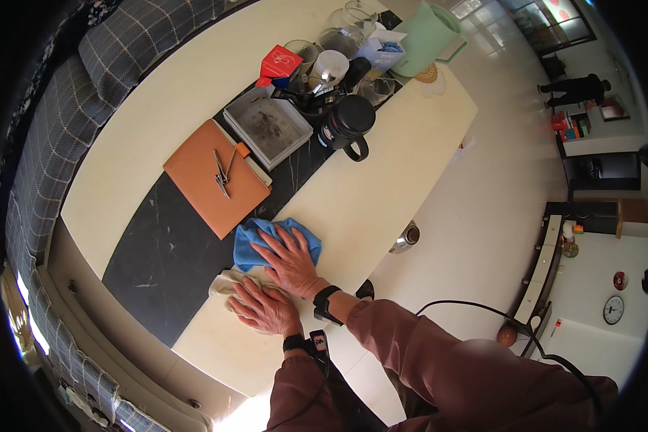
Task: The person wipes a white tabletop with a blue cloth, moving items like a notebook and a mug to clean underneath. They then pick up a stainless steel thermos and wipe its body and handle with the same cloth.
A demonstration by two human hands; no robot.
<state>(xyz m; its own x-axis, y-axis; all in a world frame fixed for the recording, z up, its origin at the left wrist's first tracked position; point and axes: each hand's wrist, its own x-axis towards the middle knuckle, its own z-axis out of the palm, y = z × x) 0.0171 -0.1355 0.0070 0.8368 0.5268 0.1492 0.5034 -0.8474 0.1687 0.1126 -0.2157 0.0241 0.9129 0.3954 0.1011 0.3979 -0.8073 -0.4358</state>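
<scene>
My right hand [290, 263] lies flat, fingers spread, on a crumpled blue cloth [247, 249] over the border between the table's black marbled strip [156, 264] and its cream top [378, 178]. Closer to me, my left hand [264, 309] rests palm down on a beige cloth [222, 282], most of which it covers. Neither hand visibly curls around its cloth. Just beyond the blue cloth is a tan notebook [200, 183] with a small metal tool [222, 174] on top. Both wrists wear black bands.
Behind the notebook stand a grey open box [264, 121] with dark residue, a black lidded mug [348, 124], a red carton [281, 62], glassware [340, 40] and a green pitcher [424, 40]. A checked sofa [59, 113] borders the left. A metal flask [407, 237] stands beyond the right edge. Farther off is a person [575, 90].
</scene>
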